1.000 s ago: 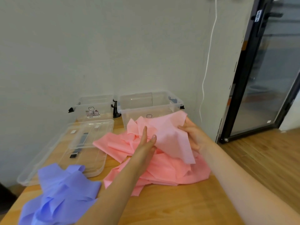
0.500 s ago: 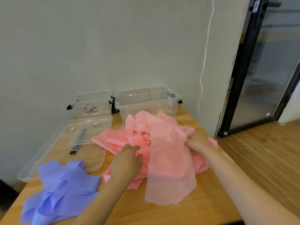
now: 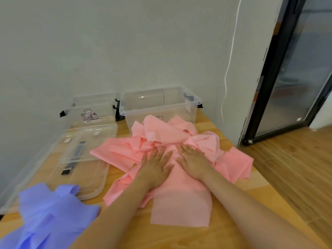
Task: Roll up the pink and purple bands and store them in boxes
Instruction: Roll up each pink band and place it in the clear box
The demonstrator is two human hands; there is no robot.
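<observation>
- Pink band (image 3: 179,203), a long thin strip of soft fabric, lies in a loose unrolled heap on the wooden tabletop (image 3: 233,229), one flat end stretched toward the viewer.
- Left hand (image 3: 156,168) and right hand (image 3: 193,163) rest palm-down on it, fingers straight and spread, grasping nothing.
- Purple fabric band (image 3: 48,216) lies crumpled at the near left, untouched.
- Two clear plastic boxes (image 3: 161,108) stand by the wall, apparently with no bands inside; no rolling shows yet, so nearly everything remains.
</observation>
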